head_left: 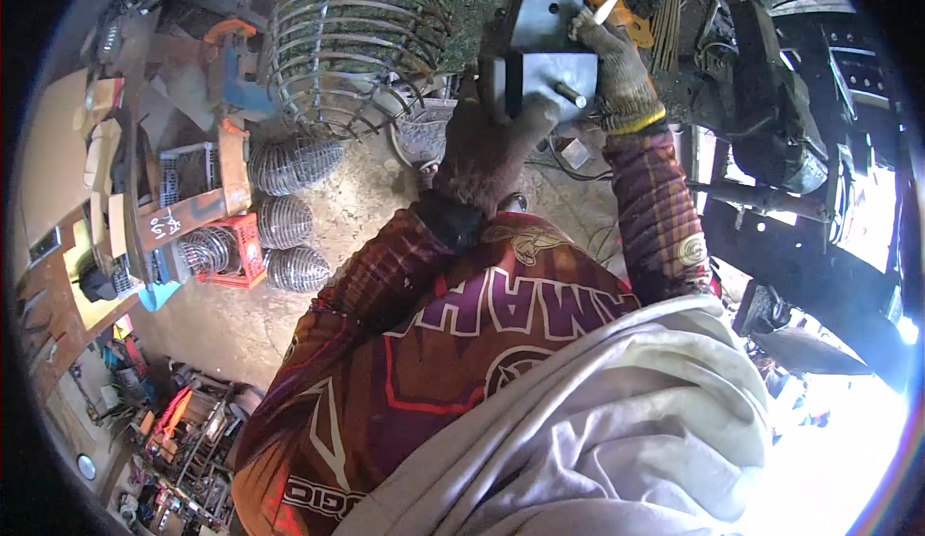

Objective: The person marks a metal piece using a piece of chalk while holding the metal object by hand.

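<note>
Both gloved hands are clamped on a grey metal bracket (pixel 540 54) held up at chest height: the left hand (pixel 487 146) grips it from below, the right hand (pixel 617 64) from the side, beside a protruding bolt (pixel 570 94). Wire cages (pixel 352 49) crowd the floor to the left, and a dark machine frame (pixel 780 150) stands close on the right.

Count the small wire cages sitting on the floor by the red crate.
4: one nearest the big wire cage, one below it, one lowest, and one inside the red crate. Clutter may hide more.
</note>
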Tool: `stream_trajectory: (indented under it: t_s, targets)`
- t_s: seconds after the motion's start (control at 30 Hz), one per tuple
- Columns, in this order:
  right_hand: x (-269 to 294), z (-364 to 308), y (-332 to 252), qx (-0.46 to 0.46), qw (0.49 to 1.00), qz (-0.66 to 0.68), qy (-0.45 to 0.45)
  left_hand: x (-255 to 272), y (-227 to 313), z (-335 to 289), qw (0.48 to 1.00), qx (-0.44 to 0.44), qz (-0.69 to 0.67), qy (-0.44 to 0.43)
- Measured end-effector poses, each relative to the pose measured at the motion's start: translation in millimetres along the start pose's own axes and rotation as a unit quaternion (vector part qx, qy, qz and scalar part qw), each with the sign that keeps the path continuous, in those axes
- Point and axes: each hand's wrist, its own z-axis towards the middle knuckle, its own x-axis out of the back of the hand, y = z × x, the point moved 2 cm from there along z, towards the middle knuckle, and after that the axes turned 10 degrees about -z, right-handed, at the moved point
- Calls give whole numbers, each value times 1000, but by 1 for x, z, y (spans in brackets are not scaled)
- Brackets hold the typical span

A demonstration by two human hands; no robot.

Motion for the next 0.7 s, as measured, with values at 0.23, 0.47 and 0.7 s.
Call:
stream_trajectory:
  t_s: [0.23, 0.47, 0.7]
  targets:
    - [53, -7, 56, 22, 994, 108, 11, -13, 42, -23, 998, -36, 40, -35]
    - [47, -61, 34, -33, 972, 213, 90, -17, 34, -25, 987, -53, 100, -109]
    - [40, -69, 41, -27, 967, 239, 81, -18, 20, -22, 987, -1, -122, -109]
